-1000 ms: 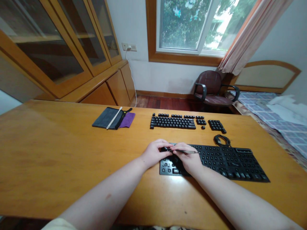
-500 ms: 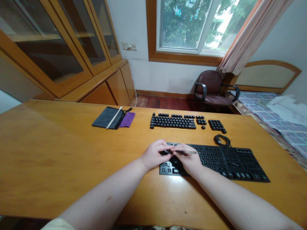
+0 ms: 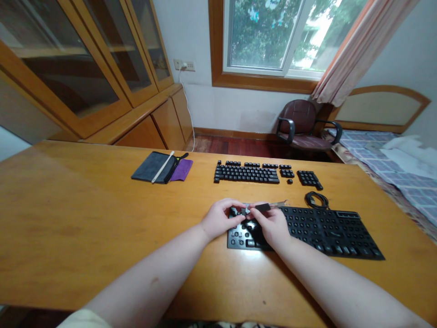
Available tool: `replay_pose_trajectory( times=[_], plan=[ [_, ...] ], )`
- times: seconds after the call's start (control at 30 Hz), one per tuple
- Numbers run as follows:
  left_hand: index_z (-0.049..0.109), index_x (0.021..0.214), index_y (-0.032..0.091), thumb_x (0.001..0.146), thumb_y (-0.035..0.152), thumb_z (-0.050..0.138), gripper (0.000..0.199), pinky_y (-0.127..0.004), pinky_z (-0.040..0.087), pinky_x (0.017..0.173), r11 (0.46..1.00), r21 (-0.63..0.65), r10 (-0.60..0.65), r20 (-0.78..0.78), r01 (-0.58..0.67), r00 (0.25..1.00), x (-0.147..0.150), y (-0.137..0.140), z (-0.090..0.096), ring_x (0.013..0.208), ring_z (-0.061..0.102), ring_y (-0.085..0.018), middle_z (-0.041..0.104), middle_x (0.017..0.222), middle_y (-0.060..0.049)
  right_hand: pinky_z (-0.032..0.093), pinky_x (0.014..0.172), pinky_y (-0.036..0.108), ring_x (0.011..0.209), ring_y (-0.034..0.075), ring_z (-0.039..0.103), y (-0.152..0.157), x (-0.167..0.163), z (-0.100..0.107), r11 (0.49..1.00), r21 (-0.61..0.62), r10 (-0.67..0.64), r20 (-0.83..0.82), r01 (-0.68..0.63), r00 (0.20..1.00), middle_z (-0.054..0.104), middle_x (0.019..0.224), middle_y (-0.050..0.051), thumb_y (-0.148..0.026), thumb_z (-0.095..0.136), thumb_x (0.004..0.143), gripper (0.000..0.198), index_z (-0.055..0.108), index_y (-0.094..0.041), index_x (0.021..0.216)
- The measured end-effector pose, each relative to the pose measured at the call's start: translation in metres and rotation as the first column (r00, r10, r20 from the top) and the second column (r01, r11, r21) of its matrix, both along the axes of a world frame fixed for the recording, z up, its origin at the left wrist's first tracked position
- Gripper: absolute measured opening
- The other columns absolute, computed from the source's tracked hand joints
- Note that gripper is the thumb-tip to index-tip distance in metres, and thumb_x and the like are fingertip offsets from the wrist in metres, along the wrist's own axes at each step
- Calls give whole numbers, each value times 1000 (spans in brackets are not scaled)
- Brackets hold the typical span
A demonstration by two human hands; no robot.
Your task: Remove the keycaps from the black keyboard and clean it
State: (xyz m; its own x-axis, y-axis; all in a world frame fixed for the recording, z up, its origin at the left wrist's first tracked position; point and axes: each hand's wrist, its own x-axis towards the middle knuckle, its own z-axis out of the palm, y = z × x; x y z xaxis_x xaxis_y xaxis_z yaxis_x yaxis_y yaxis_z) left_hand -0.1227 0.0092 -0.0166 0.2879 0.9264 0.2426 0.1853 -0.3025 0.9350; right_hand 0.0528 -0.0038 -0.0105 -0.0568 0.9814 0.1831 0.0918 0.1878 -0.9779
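A black keyboard base (image 3: 327, 232) lies on the table, its keycaps off over most of its surface and only small key posts showing. Above its upper left part my right hand (image 3: 275, 225) is closed on a slim tool (image 3: 280, 203) with a flat dark part (image 3: 262, 207); its exact kind is unclear. My left hand (image 3: 220, 221) meets it from the left, thumb and fingers pinching something small with pale bits at the fingertips. What the left hand holds is too small to name.
Loose black keycaps (image 3: 246, 174) lie in keyboard order behind the base. A coiled cable (image 3: 317, 200) sits at its back edge. Further left are a grey pouch (image 3: 146, 168), a pale stick (image 3: 163, 167) and a purple cloth (image 3: 182, 170). An armchair (image 3: 298, 123) stands beyond the table.
My hands have parted slightly at the fingertips. The tool in my right hand has turned, now showing its flat dark part and pointing up to the right. The keyboard base stays put.
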Motion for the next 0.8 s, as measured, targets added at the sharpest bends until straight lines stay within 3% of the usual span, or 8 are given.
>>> replay_pose_trajectory(
  times=[0.13,0.27,0.67,0.8],
  plan=[
    [68,96,15,70,20,68,27,-33,50,87,981,-184,-31,165,61,986,2,1,-4,90,65,-19,70,96,-8,54,79,36,80,21,67,0,1,-3,998,46,-44,62,41,997,73,83,6,-33,67,75,15,72,-20,79],
    [68,95,14,68,22,70,28,-35,49,90,959,-273,-11,237,78,972,3,2,-6,92,65,-19,71,97,-9,55,79,36,78,21,68,-1,1,-5,997,63,-60,96,54,994,73,82,5,-32,68,74,13,72,-20,80],
    [70,91,14,64,23,76,30,-38,41,101,951,-296,3,292,87,957,3,2,-8,101,62,-21,71,95,-8,56,75,35,74,20,69,-2,-1,0,987,139,-97,100,83,990,73,78,3,-26,71,71,8,72,-22,77],
    [70,88,14,63,23,76,28,-38,41,100,956,-287,19,271,62,962,4,2,-5,95,64,-20,72,89,-7,56,74,34,75,19,68,-1,-2,0,987,149,-66,63,56,996,73,78,3,-24,71,72,6,72,-23,78]
  ],
)
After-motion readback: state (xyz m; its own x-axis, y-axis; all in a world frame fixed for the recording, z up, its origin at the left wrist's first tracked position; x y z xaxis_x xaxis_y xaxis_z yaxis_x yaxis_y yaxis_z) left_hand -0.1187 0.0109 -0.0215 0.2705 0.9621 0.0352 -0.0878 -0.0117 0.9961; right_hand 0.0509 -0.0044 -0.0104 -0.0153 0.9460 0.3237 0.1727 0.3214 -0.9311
